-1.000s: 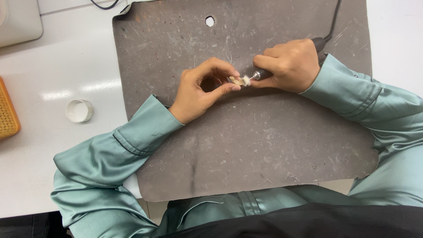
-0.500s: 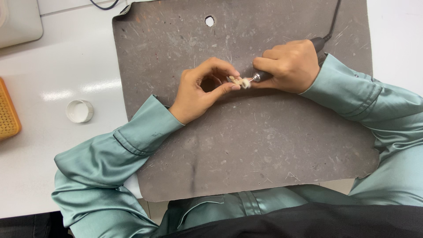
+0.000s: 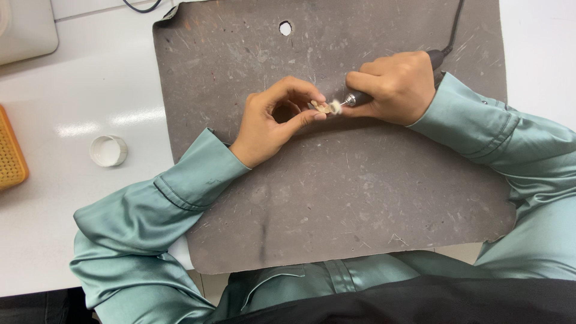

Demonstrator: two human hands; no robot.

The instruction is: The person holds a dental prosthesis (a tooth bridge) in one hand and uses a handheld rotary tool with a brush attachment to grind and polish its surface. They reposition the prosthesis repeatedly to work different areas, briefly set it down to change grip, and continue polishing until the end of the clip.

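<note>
In the head view, the left hand (image 3: 273, 123) rests on a scratched grey work mat (image 3: 336, 198) that covers the middle of the white bench (image 3: 78, 78). Its thumb and forefinger pinch a small pale workpiece (image 3: 321, 108), the other fingers curled in a ring behind it; the grip is clenched on that piece. The piece is too small to tell its exact shape.

The right hand (image 3: 396, 87) is closed in a fist around a slim dark rotary handpiece (image 3: 360, 97), grasping it like a thick pen. The tool's metal nose points towards the left hand, and its small pale tip (image 3: 336, 105) touches the workpiece right between the two hands. A dark cable (image 3: 453, 27) runs from the tool's rear end, past the right wrist, up and off the top edge of the mat.

Both forearms wear glossy sage-green sleeves (image 3: 162, 210) with buttoned cuffs, and both lie on the mat. The mat has a round hole (image 3: 285, 27) near its top edge and many fine scratches and specks.

On the bare bench left of the mat, well apart from the hands, lies a white bottle cap (image 3: 108, 150), open side up. An orange perforated tray (image 3: 11, 156) shows at the left edge, and the corner of a pale box (image 3: 27, 30) sits at top left.
</note>
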